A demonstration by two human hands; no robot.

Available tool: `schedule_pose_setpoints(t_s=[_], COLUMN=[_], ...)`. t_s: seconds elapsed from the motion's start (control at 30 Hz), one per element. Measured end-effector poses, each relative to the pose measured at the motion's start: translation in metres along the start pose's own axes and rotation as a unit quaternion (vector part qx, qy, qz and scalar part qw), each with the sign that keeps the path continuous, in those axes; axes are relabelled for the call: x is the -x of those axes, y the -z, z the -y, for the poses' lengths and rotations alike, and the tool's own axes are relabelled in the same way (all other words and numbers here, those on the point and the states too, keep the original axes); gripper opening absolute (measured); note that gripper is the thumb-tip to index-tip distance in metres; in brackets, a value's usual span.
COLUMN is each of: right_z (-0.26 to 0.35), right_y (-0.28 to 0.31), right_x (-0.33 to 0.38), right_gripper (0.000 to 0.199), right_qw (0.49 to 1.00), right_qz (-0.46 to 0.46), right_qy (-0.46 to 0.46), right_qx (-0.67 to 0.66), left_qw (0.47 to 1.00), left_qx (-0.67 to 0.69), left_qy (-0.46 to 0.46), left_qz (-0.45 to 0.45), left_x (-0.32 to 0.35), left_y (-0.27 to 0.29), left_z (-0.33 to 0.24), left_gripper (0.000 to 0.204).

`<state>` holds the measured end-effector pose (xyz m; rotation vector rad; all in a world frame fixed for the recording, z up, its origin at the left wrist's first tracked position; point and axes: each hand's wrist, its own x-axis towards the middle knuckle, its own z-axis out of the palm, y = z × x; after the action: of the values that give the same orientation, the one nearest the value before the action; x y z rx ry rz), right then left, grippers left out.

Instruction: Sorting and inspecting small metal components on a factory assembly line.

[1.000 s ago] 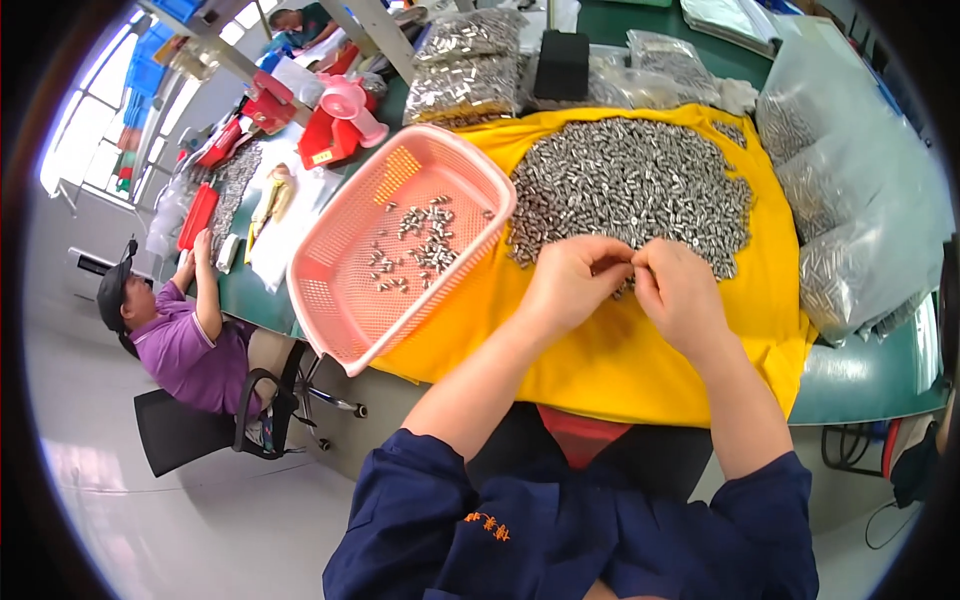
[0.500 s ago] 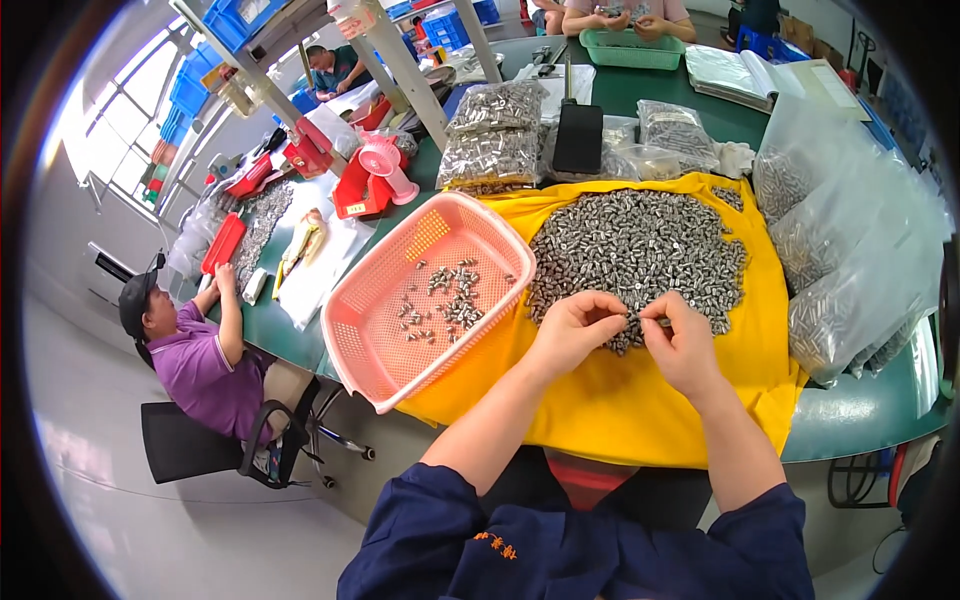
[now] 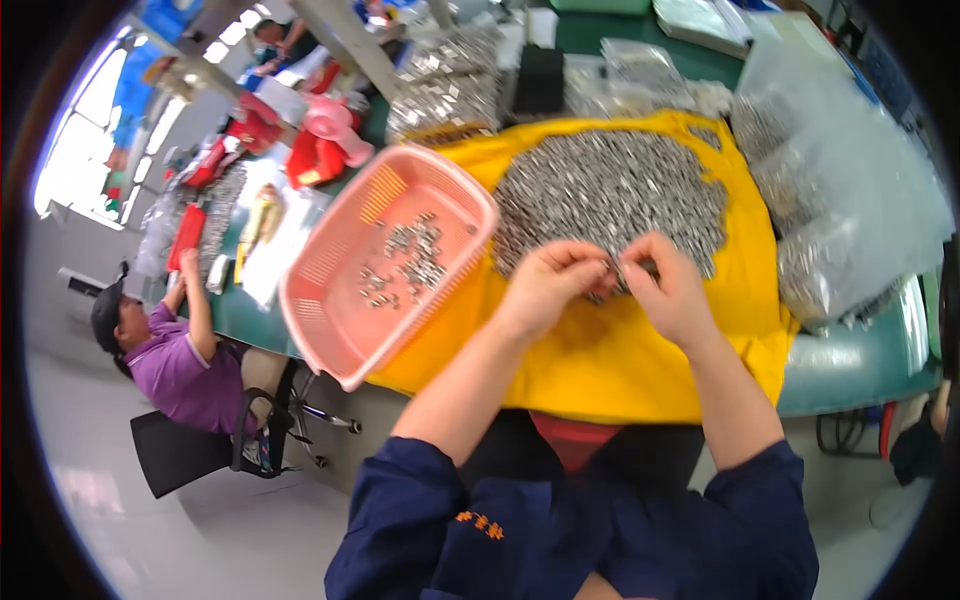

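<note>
A broad pile of small silvery metal parts point(image 3: 620, 190) lies on a yellow cloth point(image 3: 640, 370). Over the pile's near edge my left hand point(image 3: 555, 285) is closed, thumb and fingertips pinched together. My right hand point(image 3: 665, 285) is closed beside it, its fingertips almost touching the left ones. Whatever sits between the fingertips is too small and blurred to name. To the left of my hands, partly on the cloth, stands a pink plastic basket point(image 3: 335, 340) with a scatter of the same kind of metal parts on its bottom.
Clear bags of metal parts point(image 3: 445, 85) are stacked behind the basket, beside a black block-like object point(image 3: 538, 80). Large clear bags point(image 3: 840, 200) bulge at the right. A pink fan point(image 3: 335, 125) stands at the back left. A person in purple point(image 3: 190, 370) sits at the left.
The whole view has tilted and shifted, so the table stands higher and further left in the picture. Both hands stay pinched together at the pile's near edge.
</note>
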<state>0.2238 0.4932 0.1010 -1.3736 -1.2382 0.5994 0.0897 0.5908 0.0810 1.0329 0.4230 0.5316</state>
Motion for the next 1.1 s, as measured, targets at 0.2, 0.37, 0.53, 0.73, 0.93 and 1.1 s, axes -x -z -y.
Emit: schedule_pose_setpoints(t_s=[0.2, 0.37, 0.53, 0.73, 0.93, 1.1], right_z=[0.004, 0.003, 0.006, 0.001, -0.001, -0.015], right_y=[-0.001, 0.001, 0.000, -0.002, -0.009, 0.000], right_x=[-0.003, 0.001, 0.003, 0.003, 0.003, -0.002], right_gripper=[0.005, 0.005, 0.005, 0.004, 0.004, 0.004], right_qw=[1.000, 1.000, 0.999, 0.982, 0.998, 0.935], right_qz=[0.012, 0.001, 0.009, -0.011, -0.011, 0.009], right_qy=[-0.004, -0.007, 0.018, 0.099, 0.026, -0.126], right_qx=[0.007, -0.006, 0.038, 0.161, 0.053, -0.331], left_qw=[0.999, 0.999, 0.999, 0.997, 0.994, 0.921], left_qx=[0.039, 0.035, 0.033, -0.048, -0.050, -0.223], left_qy=[-0.007, -0.008, -0.013, -0.055, -0.095, -0.313], left_qz=[0.030, 0.018, 0.015, -0.001, -0.002, -0.063], left_x=[-0.003, -0.003, 0.000, -0.001, 0.001, 0.013], left_y=[0.006, 0.002, 0.000, 0.000, -0.001, 0.002], left_z=[-0.001, 0.003, 0.005, 0.007, 0.006, -0.019], left_gripper=[0.014, 0.012, 0.012, 0.013, 0.013, 0.013])
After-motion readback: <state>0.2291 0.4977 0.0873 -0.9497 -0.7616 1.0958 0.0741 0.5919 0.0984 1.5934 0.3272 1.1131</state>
